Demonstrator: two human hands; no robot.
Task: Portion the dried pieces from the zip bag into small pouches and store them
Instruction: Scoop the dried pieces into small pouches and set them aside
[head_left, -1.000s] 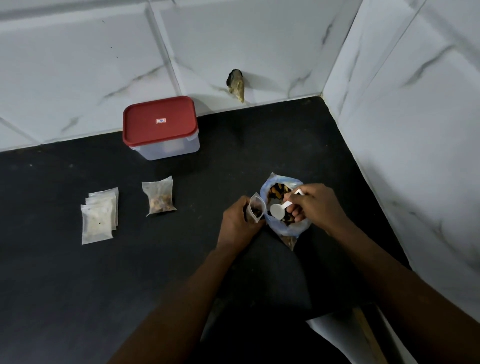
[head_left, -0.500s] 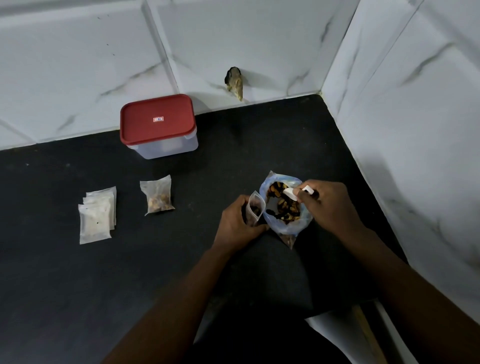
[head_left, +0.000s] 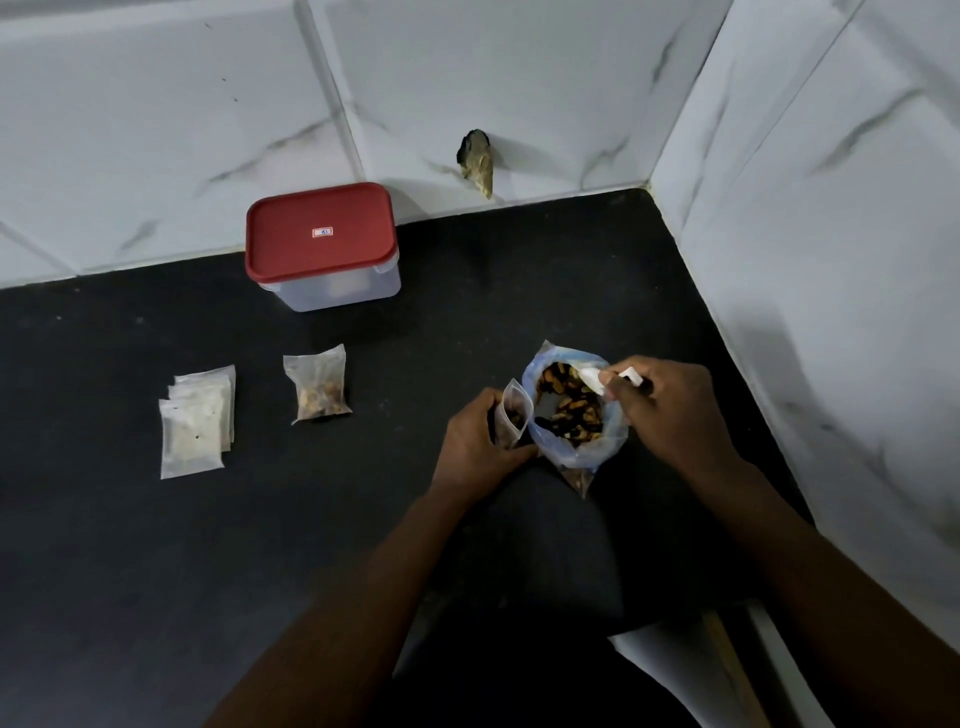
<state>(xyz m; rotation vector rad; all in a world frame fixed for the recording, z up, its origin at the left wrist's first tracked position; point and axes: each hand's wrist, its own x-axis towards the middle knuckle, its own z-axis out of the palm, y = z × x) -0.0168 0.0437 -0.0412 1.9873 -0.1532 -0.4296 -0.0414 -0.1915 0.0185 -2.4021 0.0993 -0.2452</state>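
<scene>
Holding a small pouch (head_left: 517, 410) upright with its mouth open, the left hand (head_left: 478, 441) has its grip curled round it, right against the left side of the zip bag (head_left: 576, 452), which stands near right on the dark worktop (head_left: 156, 545). The right hand (head_left: 670, 410) pinches a white scoop (head_left: 592, 382) at the bag's far rim, above the dried pieces (head_left: 571, 413). A second ago that scoop sat at the near side, close by the pouch mouth. Far left, the box (head_left: 337, 291) wears a red lid (head_left: 291, 244); its little label (head_left: 322, 232) is too small to read. The filled pouch (head_left: 318, 387) and the stack of pouches (head_left: 197, 421) lie left, unmoved.
</scene>
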